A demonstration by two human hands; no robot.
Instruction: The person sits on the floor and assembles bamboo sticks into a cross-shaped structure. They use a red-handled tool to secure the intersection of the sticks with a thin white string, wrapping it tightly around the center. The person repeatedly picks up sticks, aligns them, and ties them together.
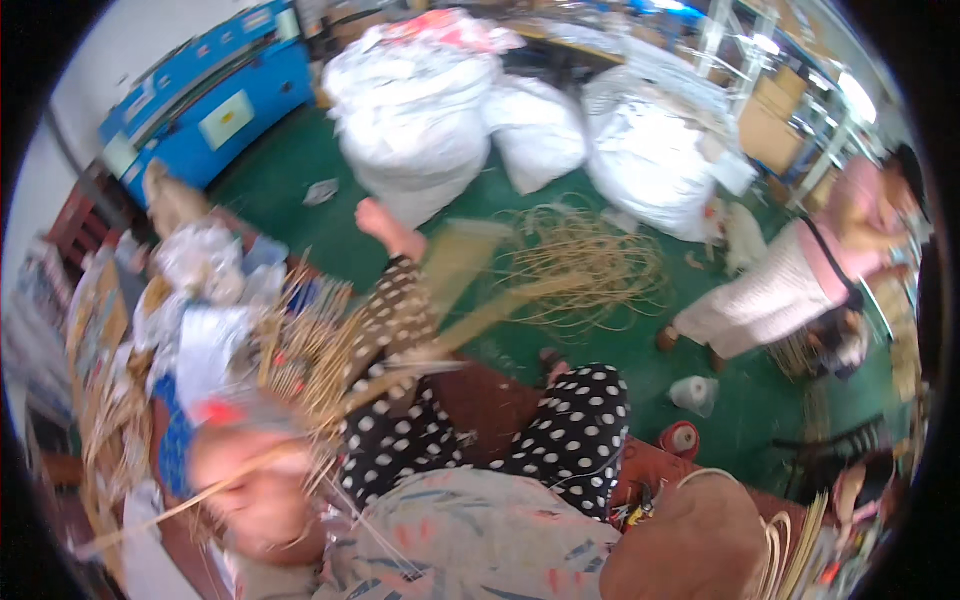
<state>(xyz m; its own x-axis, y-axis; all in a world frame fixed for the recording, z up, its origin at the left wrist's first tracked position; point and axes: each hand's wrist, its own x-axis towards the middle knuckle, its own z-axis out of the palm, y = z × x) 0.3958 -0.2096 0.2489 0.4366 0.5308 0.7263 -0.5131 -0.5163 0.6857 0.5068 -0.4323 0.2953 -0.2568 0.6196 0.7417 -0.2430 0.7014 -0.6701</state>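
Observation:
Motion blurs my left hand (pixel 265 495) at the lower left, raised close to the camera. A thin, pale bamboo strip (pixel 150 522) runs through its closed fingers. A longer flat strip (pixel 500 305) slants from near that hand out over the floor. My right hand (pixel 690 540) is a smeared brown shape at the lower right; its fingers cannot be made out. Between the hands lie my patterned top (pixel 480 525) and black spotted trousers (pixel 570 425). Many cut strips (pixel 325 375) are bunched beside my left leg.
Coiled strips (pixel 590 260) lie on the green floor ahead, before bulging white sacks (pixel 410 110). A blue machine (pixel 215 105) stands far left. At right a person in pink (pixel 800 275) bends over. A white spool (pixel 692 393) and a red spool (pixel 680 440) sit nearer.

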